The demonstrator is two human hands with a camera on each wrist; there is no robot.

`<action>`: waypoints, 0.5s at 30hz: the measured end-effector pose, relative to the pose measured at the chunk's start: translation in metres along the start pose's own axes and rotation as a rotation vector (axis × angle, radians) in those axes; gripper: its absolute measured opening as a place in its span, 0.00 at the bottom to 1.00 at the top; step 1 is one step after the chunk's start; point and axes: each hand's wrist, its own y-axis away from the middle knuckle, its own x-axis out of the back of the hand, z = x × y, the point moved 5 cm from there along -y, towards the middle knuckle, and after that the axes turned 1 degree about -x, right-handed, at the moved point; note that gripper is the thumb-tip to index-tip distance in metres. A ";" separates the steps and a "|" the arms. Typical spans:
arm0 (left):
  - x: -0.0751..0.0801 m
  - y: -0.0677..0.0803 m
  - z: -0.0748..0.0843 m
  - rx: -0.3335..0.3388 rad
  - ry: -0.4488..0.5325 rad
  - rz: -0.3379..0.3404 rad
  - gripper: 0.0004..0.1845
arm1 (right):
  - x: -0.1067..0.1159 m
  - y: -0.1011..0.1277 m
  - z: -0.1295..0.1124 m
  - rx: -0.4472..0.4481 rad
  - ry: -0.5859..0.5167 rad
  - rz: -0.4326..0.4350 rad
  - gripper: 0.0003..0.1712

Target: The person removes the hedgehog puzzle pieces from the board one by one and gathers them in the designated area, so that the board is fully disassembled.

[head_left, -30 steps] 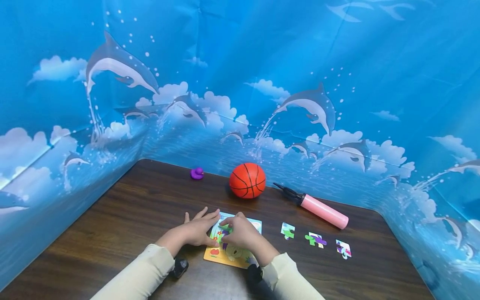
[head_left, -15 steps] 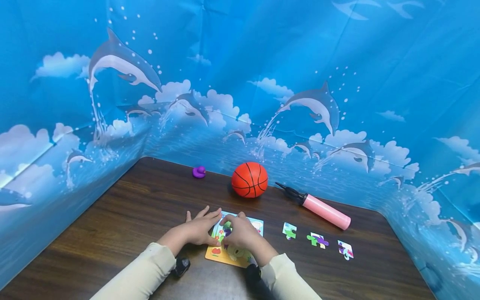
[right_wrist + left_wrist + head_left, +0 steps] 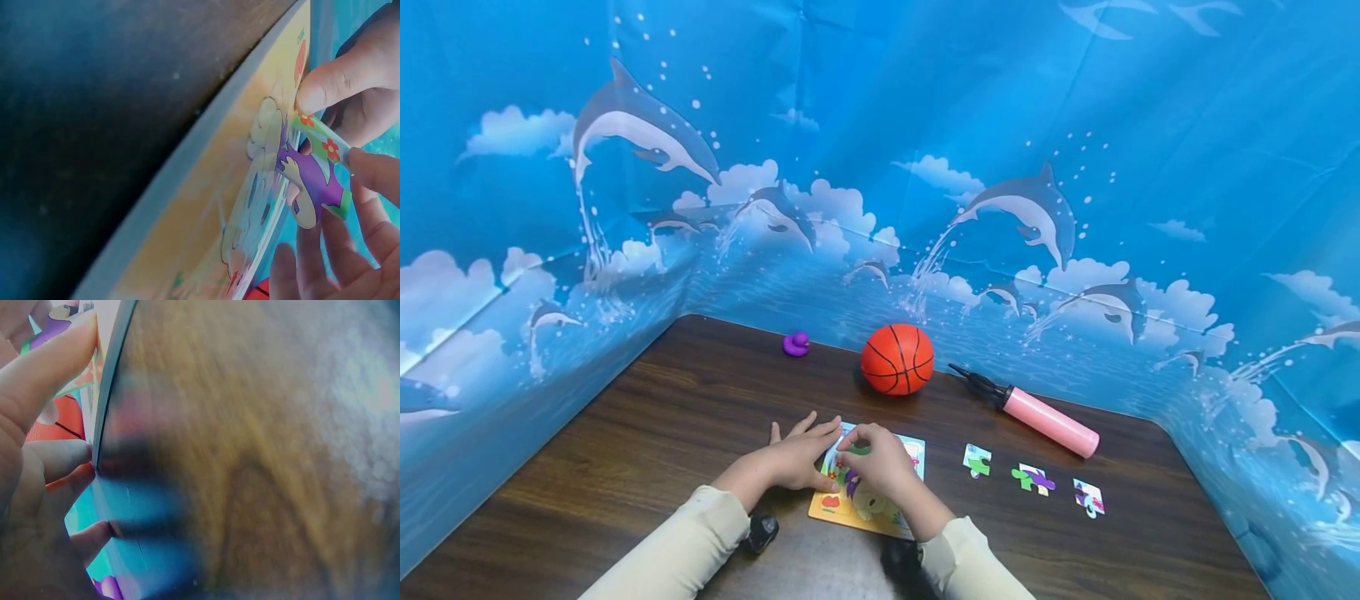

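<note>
A puzzle board (image 3: pixel 842 517) with a yellow-orange lower border lies flat in front of me. My left hand (image 3: pixel 793 460) rests along its left edge, fingers spread, with the thumb at the lower part of that edge. Over the board, my right hand (image 3: pixel 886 468) pinches a jigsaw piece (image 3: pixel 315 172), purple and green with red flowers. In the right wrist view the piece is tilted up at the board's surface, thumb on one edge and fingers behind it. From the head view, the right hand mostly hides this piece.
Three loose puzzle pieces, one green and white (image 3: pixel 977 461), lie right of the board. Behind are an orange-red basketball (image 3: pixel 897 359), a purple rubber duck (image 3: pixel 796 344) and a pink hand pump (image 3: pixel 1051 422). A dolphin-print curtain (image 3: pixel 880 167) surrounds the dark wooden table (image 3: pixel 700 400).
My right hand has tipped and lifted slightly, its fingers drawing together over the board's left part. My left hand stays on the board's edge. The other things stay put.
</note>
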 end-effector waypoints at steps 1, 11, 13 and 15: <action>0.000 0.000 -0.001 0.001 0.001 0.001 0.46 | 0.000 0.000 0.000 0.001 -0.019 -0.006 0.03; 0.001 0.000 0.001 -0.004 0.009 0.001 0.46 | 0.005 0.005 0.011 -0.090 -0.432 -0.017 0.09; 0.000 -0.001 0.001 0.006 0.005 0.002 0.46 | 0.012 0.009 0.018 -0.144 -0.495 -0.014 0.12; -0.001 -0.002 0.000 0.014 0.001 0.000 0.46 | 0.022 0.014 0.030 -0.192 -0.496 -0.002 0.14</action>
